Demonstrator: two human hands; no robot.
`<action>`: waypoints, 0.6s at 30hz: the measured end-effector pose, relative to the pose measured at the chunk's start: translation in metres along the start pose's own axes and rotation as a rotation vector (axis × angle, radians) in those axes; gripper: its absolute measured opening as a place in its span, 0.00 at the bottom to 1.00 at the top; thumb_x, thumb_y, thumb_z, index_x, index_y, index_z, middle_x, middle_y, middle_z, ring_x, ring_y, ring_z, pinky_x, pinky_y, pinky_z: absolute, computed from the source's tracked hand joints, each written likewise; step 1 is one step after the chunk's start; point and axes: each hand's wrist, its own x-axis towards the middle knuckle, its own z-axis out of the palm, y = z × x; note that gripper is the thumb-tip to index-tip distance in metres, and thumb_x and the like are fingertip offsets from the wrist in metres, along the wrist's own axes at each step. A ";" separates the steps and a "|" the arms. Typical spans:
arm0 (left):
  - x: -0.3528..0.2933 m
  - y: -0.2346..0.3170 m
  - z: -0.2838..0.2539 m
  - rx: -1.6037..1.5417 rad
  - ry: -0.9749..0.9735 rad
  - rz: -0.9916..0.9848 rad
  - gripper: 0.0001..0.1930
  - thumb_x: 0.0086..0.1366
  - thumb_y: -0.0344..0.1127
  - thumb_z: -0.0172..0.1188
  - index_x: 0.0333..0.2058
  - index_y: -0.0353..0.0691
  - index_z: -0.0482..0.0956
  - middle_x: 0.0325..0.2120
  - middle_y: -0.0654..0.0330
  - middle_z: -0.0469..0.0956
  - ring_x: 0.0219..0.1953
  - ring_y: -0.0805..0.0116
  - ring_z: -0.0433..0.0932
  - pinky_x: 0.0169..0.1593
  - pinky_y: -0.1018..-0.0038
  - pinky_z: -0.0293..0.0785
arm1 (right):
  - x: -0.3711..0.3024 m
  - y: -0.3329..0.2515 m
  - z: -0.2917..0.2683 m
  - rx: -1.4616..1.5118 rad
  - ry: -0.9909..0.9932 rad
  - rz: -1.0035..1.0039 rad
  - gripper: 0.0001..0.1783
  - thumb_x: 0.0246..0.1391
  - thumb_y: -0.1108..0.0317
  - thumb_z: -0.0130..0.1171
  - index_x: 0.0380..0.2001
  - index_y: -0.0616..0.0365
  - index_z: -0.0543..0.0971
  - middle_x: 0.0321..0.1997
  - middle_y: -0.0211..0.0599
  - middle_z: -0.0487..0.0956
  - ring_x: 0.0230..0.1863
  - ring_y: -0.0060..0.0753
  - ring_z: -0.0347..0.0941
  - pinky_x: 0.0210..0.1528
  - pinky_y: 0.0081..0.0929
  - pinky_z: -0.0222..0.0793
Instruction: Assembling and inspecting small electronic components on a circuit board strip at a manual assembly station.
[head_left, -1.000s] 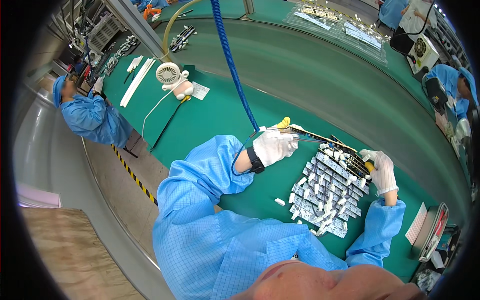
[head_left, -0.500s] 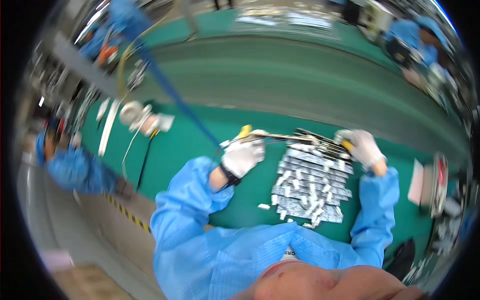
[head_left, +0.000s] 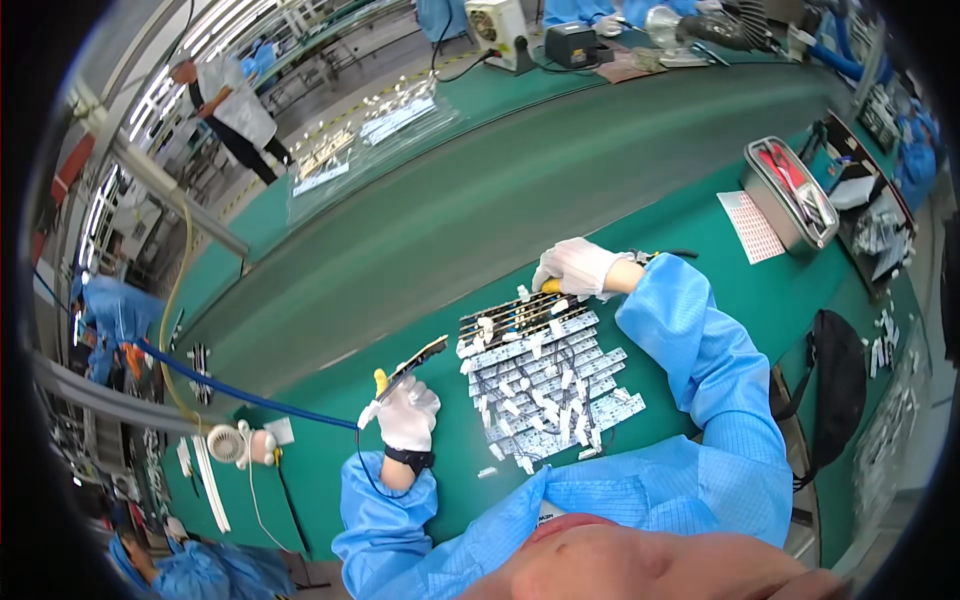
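Observation:
My left hand (head_left: 405,415) wears a white glove with a yellow fingertip cover and a black band at the wrist. It grips a narrow dark circuit board strip (head_left: 420,357), held tilted left of the stacked boards. My right hand (head_left: 585,268), also gloved with a yellow fingertip, is bent with its fingers down at the far right corner of several dark strips (head_left: 515,318); what lies between the fingers is hidden. Nearer me, overlapping pale board strips (head_left: 545,375) carry black wires and small white connectors (head_left: 565,420).
A metal box (head_left: 795,200) of tools stands at the right by a pink-dotted sheet (head_left: 750,228). A small fan (head_left: 228,443) is at the left. A blue hose (head_left: 260,395) crosses toward my left hand. Beyond runs a long green belt (head_left: 450,220); co-workers are farther off.
The view has turned and the picture is sharper. My left hand, with the strip, is now farther from the stack. My right hand stays by the dark strips' far right corner.

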 end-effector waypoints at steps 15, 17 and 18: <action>0.003 0.006 -0.005 -0.153 -0.118 -0.059 0.14 0.62 0.47 0.53 0.31 0.40 0.72 0.23 0.65 0.70 0.27 0.69 0.67 0.38 0.73 0.62 | 0.007 -0.010 0.014 0.033 0.069 -0.047 0.17 0.42 0.71 0.55 0.38 0.45 0.84 0.28 0.44 0.80 0.32 0.48 0.76 0.37 0.40 0.71; 0.005 0.007 -0.005 -0.048 -0.101 0.005 0.13 0.62 0.46 0.53 0.30 0.41 0.72 0.22 0.66 0.69 0.26 0.70 0.66 0.35 0.73 0.61 | 0.010 -0.007 0.011 0.090 -0.006 0.021 0.16 0.42 0.73 0.56 0.36 0.48 0.84 0.31 0.41 0.79 0.35 0.47 0.74 0.38 0.40 0.68; 0.004 0.007 -0.005 0.003 -0.113 0.009 0.13 0.62 0.46 0.53 0.29 0.42 0.72 0.22 0.67 0.69 0.25 0.72 0.65 0.34 0.74 0.59 | 0.011 -0.005 0.013 0.106 0.005 0.000 0.13 0.43 0.72 0.56 0.34 0.49 0.84 0.29 0.40 0.79 0.35 0.46 0.74 0.38 0.40 0.68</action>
